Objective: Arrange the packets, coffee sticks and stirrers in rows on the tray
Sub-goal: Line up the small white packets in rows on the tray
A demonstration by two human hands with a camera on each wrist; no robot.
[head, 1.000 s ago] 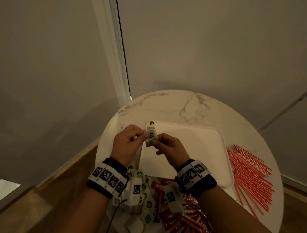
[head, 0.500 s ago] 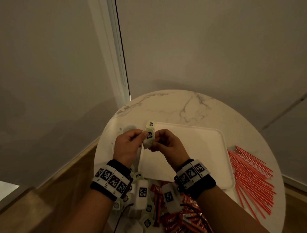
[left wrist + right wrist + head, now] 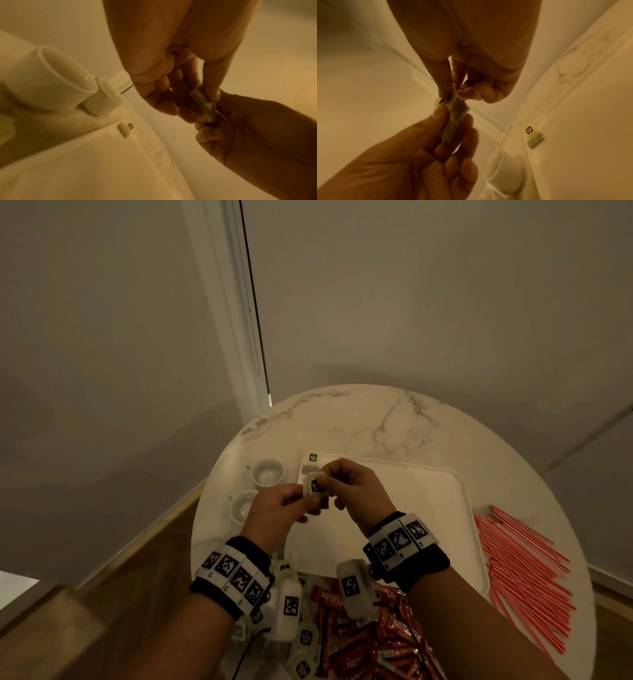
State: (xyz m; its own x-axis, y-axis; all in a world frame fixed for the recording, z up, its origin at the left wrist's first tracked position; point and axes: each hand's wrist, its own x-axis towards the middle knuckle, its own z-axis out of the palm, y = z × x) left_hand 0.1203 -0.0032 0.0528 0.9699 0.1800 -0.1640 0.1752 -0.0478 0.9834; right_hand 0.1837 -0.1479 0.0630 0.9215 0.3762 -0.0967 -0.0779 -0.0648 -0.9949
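Both hands, left (image 3: 274, 510) and right (image 3: 352, 491), pinch one packet (image 3: 314, 486) above the tray's (image 3: 428, 508) far-left corner. One placed packet (image 3: 312, 462) lies there. Next: set mine just nearer, aligned.

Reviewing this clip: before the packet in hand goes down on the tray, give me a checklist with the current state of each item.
1. Held packet pinched by both left hand and right hand: ok.
2. Tray has bare space: ok.
3. First packet lies at the tray's far left corner as row start: ok.
4. Held packet's tag and string tidy: cannot tell.
5. Cups stand off the tray, clear of the row: ok.
6. Coffee sticks and stirrers on tray: not ok, they lie on the table.
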